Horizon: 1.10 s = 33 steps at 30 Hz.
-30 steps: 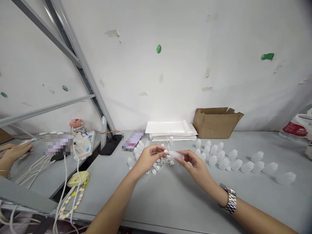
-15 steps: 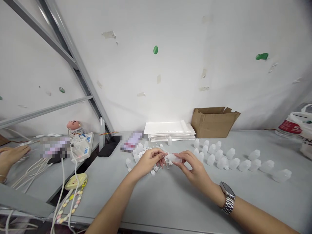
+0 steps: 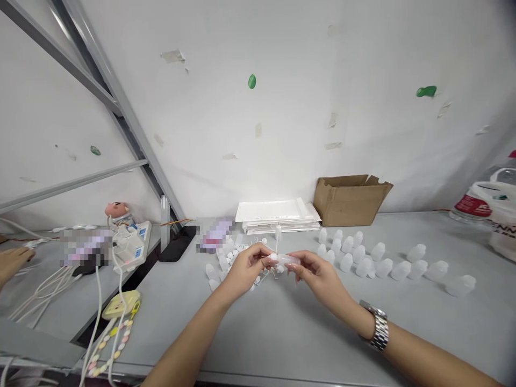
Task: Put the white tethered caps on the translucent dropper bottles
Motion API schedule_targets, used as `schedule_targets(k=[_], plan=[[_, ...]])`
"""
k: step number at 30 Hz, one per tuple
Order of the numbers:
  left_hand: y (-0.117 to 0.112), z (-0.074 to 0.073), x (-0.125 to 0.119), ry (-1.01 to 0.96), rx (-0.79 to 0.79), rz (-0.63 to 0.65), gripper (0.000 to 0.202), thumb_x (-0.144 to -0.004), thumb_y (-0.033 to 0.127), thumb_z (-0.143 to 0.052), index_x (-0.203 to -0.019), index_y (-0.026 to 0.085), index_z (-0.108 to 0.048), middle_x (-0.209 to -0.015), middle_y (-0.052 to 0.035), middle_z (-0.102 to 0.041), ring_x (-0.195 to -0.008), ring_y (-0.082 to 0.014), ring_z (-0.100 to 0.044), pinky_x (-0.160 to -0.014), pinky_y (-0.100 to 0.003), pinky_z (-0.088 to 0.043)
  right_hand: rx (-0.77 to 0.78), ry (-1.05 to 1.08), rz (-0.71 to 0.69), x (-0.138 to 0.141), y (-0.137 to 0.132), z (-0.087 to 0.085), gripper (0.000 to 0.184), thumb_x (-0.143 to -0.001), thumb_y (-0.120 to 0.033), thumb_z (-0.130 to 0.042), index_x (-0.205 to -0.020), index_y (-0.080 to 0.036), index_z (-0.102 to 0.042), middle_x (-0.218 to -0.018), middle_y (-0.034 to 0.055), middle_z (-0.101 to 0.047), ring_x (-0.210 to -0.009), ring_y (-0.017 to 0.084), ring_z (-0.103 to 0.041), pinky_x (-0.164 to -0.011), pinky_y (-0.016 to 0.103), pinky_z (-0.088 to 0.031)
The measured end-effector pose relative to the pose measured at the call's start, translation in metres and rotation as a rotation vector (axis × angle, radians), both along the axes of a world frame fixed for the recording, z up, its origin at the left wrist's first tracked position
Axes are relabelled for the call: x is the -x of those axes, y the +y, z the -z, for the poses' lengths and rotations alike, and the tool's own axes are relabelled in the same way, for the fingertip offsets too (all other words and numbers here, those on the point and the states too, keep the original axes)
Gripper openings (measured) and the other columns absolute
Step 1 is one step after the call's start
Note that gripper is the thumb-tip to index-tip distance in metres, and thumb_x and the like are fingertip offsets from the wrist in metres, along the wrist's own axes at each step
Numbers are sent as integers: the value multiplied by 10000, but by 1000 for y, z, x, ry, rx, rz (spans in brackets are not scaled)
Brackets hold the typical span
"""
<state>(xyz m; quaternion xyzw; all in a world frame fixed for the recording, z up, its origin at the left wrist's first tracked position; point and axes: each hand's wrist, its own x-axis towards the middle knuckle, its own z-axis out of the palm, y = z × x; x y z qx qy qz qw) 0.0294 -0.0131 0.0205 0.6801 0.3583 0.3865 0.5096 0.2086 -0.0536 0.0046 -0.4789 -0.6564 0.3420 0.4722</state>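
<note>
Between my hands, over the grey desk, lies a small translucent plastic bottle (image 3: 288, 259) held on its side. My right hand (image 3: 318, 274) grips its body with thumb and fingers. With thumb and forefinger, my left hand (image 3: 250, 269) pinches a small white cap (image 3: 273, 257) at the bottle's left end. Whether the cap is screwed on cannot be seen. Behind and below my left hand is a loose pile of white caps and small bottles (image 3: 223, 262), partly hidden by it. Several similar bottles (image 3: 384, 267) stand in loose rows to the right of my right hand.
At the back are a stack of white envelopes (image 3: 278, 210) and an open cardboard box (image 3: 350, 201). A blurred-out phone-like item (image 3: 215, 235) lies left of them. Cables, a power strip (image 3: 133, 247) and a beaded strap (image 3: 121, 344) lie left. Another person's hand (image 3: 14, 260) is at far left.
The view has shifted slightly. My fingers have changed their grip a little around the cap and the bottle, which stay held together in the same place. The other person's hand has moved left.
</note>
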Motion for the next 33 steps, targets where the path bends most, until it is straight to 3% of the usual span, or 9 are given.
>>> schedule_targets(k=[3,8,11,14,19,22,25,29,33], plan=[[1,0,1,38,-22,-9,125,-755,290,-580,-773,166,-588,-727,-2,-574,-672,-124,-538,-619,-240,-405,-3,8,-26,0,1,0,194,-833,-346,-502,-886,-179,-584,-694,11,-611,-575,136,-558,-547,267,-475],[-3,-6,1,83,19,67,209,-804,366,-510,-760,166,-548,-704,-1,-577,-671,-128,-560,-652,-255,-424,-405,-241,43,-5,2,9,168,-855,-239,-474,-1002,-185,-535,-793,52,-598,-667,160,-550,-622,307,-481],[-6,-9,0,163,-8,113,302,-849,404,-414,-721,162,-541,-675,-6,-580,-640,-120,-549,-637,-249,-420,-568,-345,43,-7,3,11,206,-865,-178,-451,-1063,-197,-502,-839,70,-599,-724,178,-565,-645,328,-493],[-7,-9,-1,174,-5,127,370,-871,422,-341,-700,157,-533,-639,-9,-571,-595,-112,-531,-596,-239,-417,-680,-412,66,-9,5,11,237,-860,-136,-449,-1084,-206,-486,-866,80,-600,-783,196,-575,-658,344,-503],[-6,-7,-3,159,-20,115,311,-859,368,-391,-663,165,-520,-624,1,-567,-588,-112,-531,-600,-234,-425,-763,-462,54,-11,5,11,299,-869,-79,-374,-1113,-211,-483,-894,92,-593,-819,191,-575,-652,337,-506],[-6,-5,-2,191,-61,105,254,-847,289,-412,-648,175,-522,-606,10,-576,-590,-117,-549,-595,-226,-432,-653,-400,25,-11,3,6,232,-880,-156,-397,-1080,-199,-507,-848,79,-602,-780,185,-575,-657,331,-491],[-5,-1,1,288,-194,48,199,-831,211,-418,-714,182,-576,-609,17,-596,-565,-113,-561,-586,-221,-432,-324,-306,-7,-9,2,-1,198,-888,-309,-411,-942,-184,-554,-668,19,-577,-615,153,-551,-585,286,-458],[-3,9,3,453,-472,-21,207,-815,154,-414,-851,187,-615,-678,-8,-649,-663,-143,-592,-679,-251,-430,79,-156,-24,-5,7,-7,389,-886,-461,-329,-688,-183,-515,-475,-51,-436,-461,115,-458,-510,255,-400],[-2,12,1,511,-510,-64,245,-836,168,-379,-807,193,-621,-646,-7,-652,-634,-143,-582,-663,-252,-427,209,23,-96,-5,10,-7,362,-852,-510,-369,-920,-175,-489,-506,-71,-461,-475,116,-494,-540,262,-421]])
